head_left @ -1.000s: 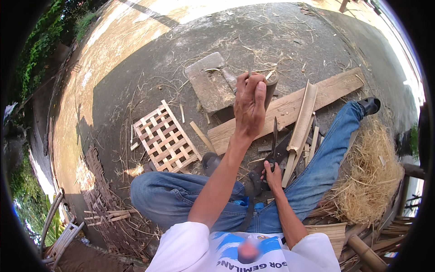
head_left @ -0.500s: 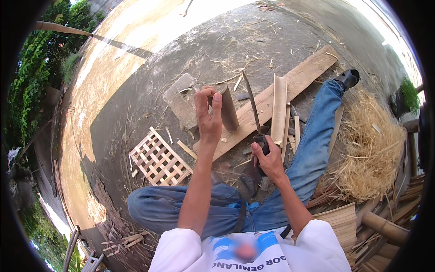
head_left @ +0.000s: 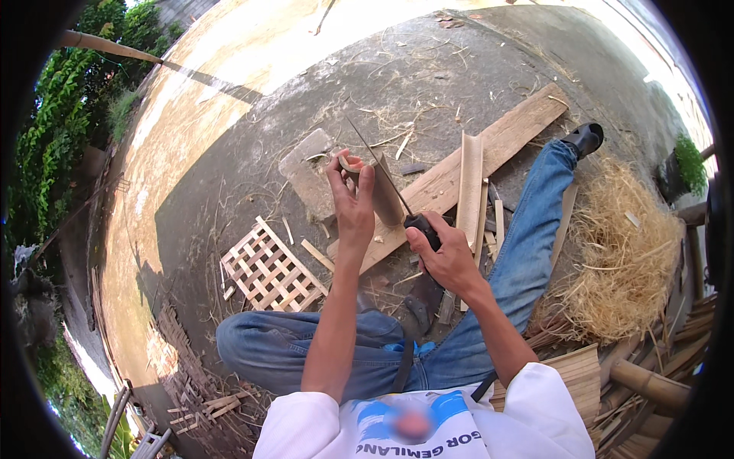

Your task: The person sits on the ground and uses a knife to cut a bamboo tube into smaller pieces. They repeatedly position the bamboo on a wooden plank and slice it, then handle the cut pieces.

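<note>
My left hand (head_left: 355, 210) grips the top of a split bamboo piece (head_left: 388, 205), which stands slightly tilted with its lower end on a wooden plank (head_left: 495, 143). In my right hand (head_left: 453, 258), fingers are wrapped round the black handle of a long knife (head_left: 370, 147). The blade points up and left and appears thin, nearly edge-on. It passes along the bamboo's right side and over its upper part; whether it touches the bamboo I cannot tell. Right of the knife, a longer half-round bamboo length (head_left: 469, 172) leans across the plank.
A woven bamboo lattice (head_left: 269, 268) lies left of the plank, with a flat stone block (head_left: 303, 164) beyond it. My outstretched leg (head_left: 527, 229) bounds the right side, beside a heap of pale shavings (head_left: 615, 260). Bamboo strips and a thick pole (head_left: 650, 382) lie near right.
My right hand has raised the knife and moved slightly up; the blade has swung leftward, from beside the bamboo to across its top. My left hand stays on the bamboo piece.
</note>
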